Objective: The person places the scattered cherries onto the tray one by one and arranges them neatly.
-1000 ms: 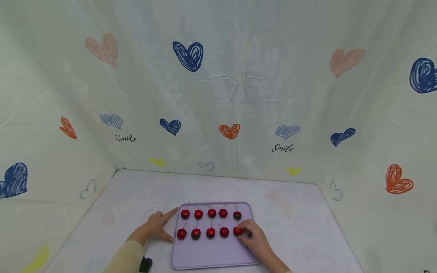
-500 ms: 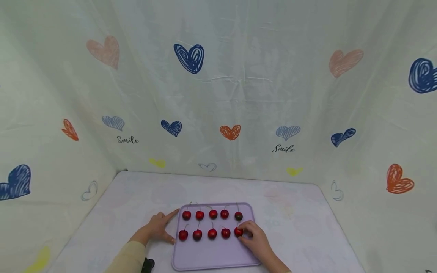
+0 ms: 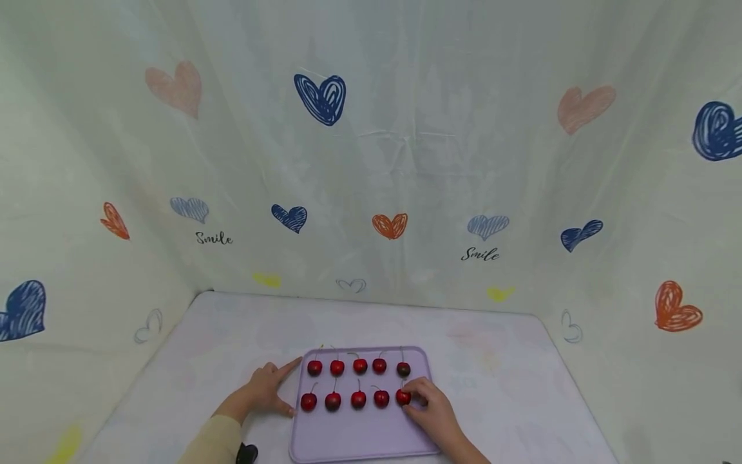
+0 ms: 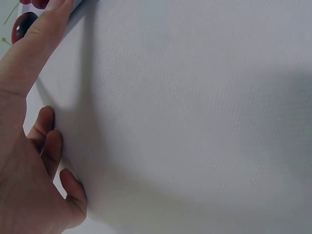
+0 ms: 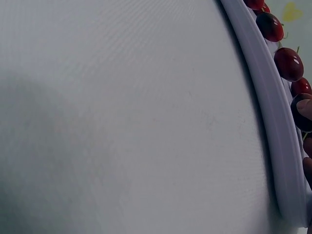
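A light purple tray (image 3: 359, 439) bears two rows of red cherries with stems. My right hand (image 3: 436, 412) pinches the cherry (image 3: 401, 398) at the right end of the front row between thumb and fingers. The right wrist view shows only fingertips at its right edge, touching a dark cherry (image 5: 299, 117) inside the rim. On the left, my left hand (image 3: 263, 388) spreads its thumb and index finger against the tray's side. Its other fingers (image 4: 52, 146) curl loosely and hold nothing in the left wrist view, and a cherry (image 4: 22, 27) shows beyond the thumb.
The tray lies on a pale table (image 3: 493, 380) near its front. A light curtain (image 3: 371, 161) printed with hearts hangs behind and at both sides. A small black object (image 3: 247, 454) lies by the left sleeve (image 3: 214, 441).
The view has shifted slightly. Both hands and the cherries keep their places on and around the tray.
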The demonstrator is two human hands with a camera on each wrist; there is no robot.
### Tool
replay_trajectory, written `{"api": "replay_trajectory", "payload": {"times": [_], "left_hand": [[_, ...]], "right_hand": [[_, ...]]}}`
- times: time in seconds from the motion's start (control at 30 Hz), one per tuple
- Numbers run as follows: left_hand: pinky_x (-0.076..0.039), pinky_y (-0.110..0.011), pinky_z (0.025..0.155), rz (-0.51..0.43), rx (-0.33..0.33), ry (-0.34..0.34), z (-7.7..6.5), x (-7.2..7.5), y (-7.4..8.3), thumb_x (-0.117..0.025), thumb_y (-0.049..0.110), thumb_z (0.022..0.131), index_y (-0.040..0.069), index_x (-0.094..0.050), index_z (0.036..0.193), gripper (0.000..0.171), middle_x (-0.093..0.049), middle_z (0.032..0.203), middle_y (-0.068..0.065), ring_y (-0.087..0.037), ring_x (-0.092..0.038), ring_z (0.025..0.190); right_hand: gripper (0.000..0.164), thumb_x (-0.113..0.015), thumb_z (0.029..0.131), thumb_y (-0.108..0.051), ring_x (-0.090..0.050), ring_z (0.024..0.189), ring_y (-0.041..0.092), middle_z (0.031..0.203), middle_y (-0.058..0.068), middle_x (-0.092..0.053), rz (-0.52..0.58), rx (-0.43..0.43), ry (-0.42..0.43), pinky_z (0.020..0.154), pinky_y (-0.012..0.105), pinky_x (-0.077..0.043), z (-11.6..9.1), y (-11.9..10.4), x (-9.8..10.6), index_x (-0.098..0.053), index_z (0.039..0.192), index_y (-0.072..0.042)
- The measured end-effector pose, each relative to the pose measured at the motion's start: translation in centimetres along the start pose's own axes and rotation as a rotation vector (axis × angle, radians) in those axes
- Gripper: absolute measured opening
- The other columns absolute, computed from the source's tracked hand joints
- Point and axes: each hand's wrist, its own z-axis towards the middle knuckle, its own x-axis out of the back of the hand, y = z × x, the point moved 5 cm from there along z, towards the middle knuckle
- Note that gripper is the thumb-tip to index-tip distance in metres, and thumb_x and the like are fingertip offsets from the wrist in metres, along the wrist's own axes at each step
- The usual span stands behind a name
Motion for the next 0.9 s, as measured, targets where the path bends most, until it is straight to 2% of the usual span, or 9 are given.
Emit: {"api": "replay_trajectory", "payload": {"times": [0.17,0.27,0.4,0.5,0.6,0.73,0.8,0.9], "left_hand": [[-0.046,-0.048,0.081,-0.004,0.004,0.015,0.0,-0.3,-0.3,-0.092,0.038,0.061,0.018,-0.045,0.147,0.099,-0.044,0.100,-0.009,-0.026,-0.043,0.092],[-0.047,-0.048,0.079,-0.016,-0.007,0.044,-0.5,-0.3,-0.4,-0.091,0.038,0.062,0.016,-0.047,0.145,0.096,-0.047,0.102,-0.009,-0.026,-0.045,0.093],[-0.046,-0.047,0.081,-0.049,-0.071,0.112,-1.6,0.1,-0.6,-0.092,0.034,0.062,0.009,-0.049,0.142,0.095,-0.050,0.101,-0.009,-0.025,-0.049,0.092],[-0.046,-0.048,0.084,-0.057,-0.129,0.131,-2.1,0.5,-0.6,-0.092,0.030,0.061,0.004,-0.049,0.141,0.094,-0.052,0.099,-0.008,-0.024,-0.050,0.091],[-0.047,-0.050,0.087,-0.049,-0.141,0.132,-2.8,1.1,-0.3,-0.092,0.028,0.061,0.003,-0.050,0.140,0.093,-0.054,0.100,-0.008,-0.025,-0.053,0.091],[-0.046,-0.055,0.090,-0.014,-0.110,0.161,-4.1,2.1,0.3,-0.093,0.030,0.059,0.006,-0.051,0.140,0.094,-0.057,0.109,-0.014,-0.032,-0.056,0.099],[-0.047,-0.056,0.090,0.010,-0.096,0.188,-4.7,2.7,0.4,-0.093,0.032,0.059,0.008,-0.050,0.141,0.096,-0.057,0.114,-0.015,-0.035,-0.056,0.105],[-0.047,-0.058,0.087,0.070,-0.103,0.259,-5.7,3.7,0.6,-0.093,0.036,0.059,0.011,-0.048,0.143,0.099,-0.055,0.122,-0.016,-0.037,-0.054,0.110]], "right_hand": [[0.034,-0.082,0.072,-0.002,-0.056,0.086,0.006,0.096,-0.014,-0.061,0.010,-0.014,0.007,0.070,0.024,-0.050,-0.1,0.2,0.1,-0.070,0.096,-0.022],[0.034,-0.082,0.072,-0.001,-0.056,0.086,0.007,0.096,-0.012,-0.061,0.017,0.008,0.000,0.069,0.024,-0.050,-0.1,0.1,0.2,-0.070,0.097,-0.021],[0.033,-0.081,0.073,-0.001,-0.056,0.088,0.009,0.100,-0.011,-0.061,0.045,-0.021,-0.028,0.072,0.024,-0.050,0.0,0.0,0.7,-0.070,0.098,-0.020],[0.031,-0.082,0.073,-0.002,-0.056,0.088,0.009,0.101,-0.010,-0.061,0.032,-0.048,-0.036,0.073,0.025,-0.050,0.1,-0.1,1.6,-0.071,0.097,-0.019],[0.031,-0.083,0.073,-0.002,-0.058,0.088,0.012,0.102,-0.009,-0.061,-0.009,-0.052,-0.036,0.074,0.027,-0.050,0.2,-0.3,2.8,-0.071,0.098,-0.015],[0.034,-0.084,0.070,0.000,-0.060,0.091,0.018,0.102,-0.010,-0.062,-0.099,-0.041,-0.001,0.078,0.032,-0.051,0.1,-0.8,5.1,-0.072,0.099,-0.013],[0.037,-0.086,0.067,-0.001,-0.060,0.094,0.018,0.103,-0.010,-0.063,-0.177,-0.003,0.037,0.080,0.035,-0.051,0.0,-1.3,6.6,-0.072,0.099,-0.013],[0.043,-0.089,0.062,-0.004,-0.060,0.100,0.020,0.107,-0.006,-0.065,-0.311,0.106,0.103,0.083,0.042,-0.050,-0.3,-1.9,9.0,-0.073,0.101,-0.013]]}}
